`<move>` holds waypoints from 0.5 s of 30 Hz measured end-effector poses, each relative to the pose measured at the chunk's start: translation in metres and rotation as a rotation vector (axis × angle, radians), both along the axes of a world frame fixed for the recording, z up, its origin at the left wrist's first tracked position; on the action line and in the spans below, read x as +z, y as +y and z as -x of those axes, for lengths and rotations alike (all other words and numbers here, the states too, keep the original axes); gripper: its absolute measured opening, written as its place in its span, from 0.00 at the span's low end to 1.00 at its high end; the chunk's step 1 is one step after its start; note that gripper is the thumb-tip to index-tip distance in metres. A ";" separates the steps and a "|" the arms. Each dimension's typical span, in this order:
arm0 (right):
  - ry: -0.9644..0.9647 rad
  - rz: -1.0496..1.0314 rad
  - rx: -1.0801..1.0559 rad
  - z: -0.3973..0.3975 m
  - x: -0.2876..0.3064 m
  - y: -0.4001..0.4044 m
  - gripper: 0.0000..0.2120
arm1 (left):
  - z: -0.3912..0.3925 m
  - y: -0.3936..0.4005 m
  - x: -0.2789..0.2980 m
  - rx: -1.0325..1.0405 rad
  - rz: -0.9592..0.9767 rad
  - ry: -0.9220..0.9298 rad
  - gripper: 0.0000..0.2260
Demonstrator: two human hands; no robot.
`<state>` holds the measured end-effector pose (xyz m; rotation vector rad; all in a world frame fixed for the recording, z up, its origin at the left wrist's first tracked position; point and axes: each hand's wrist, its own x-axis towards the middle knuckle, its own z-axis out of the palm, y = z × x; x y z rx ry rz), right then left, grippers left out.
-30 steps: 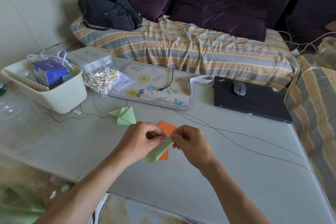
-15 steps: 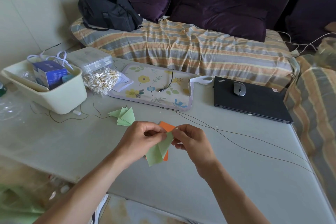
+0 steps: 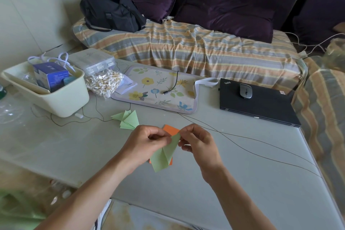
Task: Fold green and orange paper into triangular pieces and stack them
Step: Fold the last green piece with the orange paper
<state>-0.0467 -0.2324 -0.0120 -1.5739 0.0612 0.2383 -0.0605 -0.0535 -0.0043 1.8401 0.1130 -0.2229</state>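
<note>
A partly folded green paper (image 3: 164, 155) hangs above the table between both hands. My left hand (image 3: 147, 143) pinches its upper left edge, and my right hand (image 3: 197, 142) pinches its top corner. An orange paper (image 3: 170, 129) lies flat on the table underneath, mostly covered by the green piece and my hands. A small stack of folded green triangular pieces (image 3: 128, 119) rests on the table just left of and beyond my left hand.
A cream bin (image 3: 56, 99) with a blue box stands at the left, with a bag of cotton swabs (image 3: 103, 82) and a floral mat (image 3: 158, 89) behind. A black laptop (image 3: 259, 104) with a mouse lies at the right. Thin cables (image 3: 242, 144) cross the table.
The green paper has swung from nearly flat to hanging more upright and opened out below my hands. Both hands have stayed in about the same place, pinching its top.
</note>
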 end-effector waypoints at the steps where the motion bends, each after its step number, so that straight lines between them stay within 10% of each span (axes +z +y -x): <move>1: 0.003 -0.001 0.003 0.000 -0.001 0.000 0.07 | 0.000 0.000 0.000 0.008 -0.003 0.000 0.03; 15: 0.001 0.057 0.079 0.003 -0.002 0.004 0.10 | 0.000 0.002 -0.003 0.028 -0.043 -0.009 0.03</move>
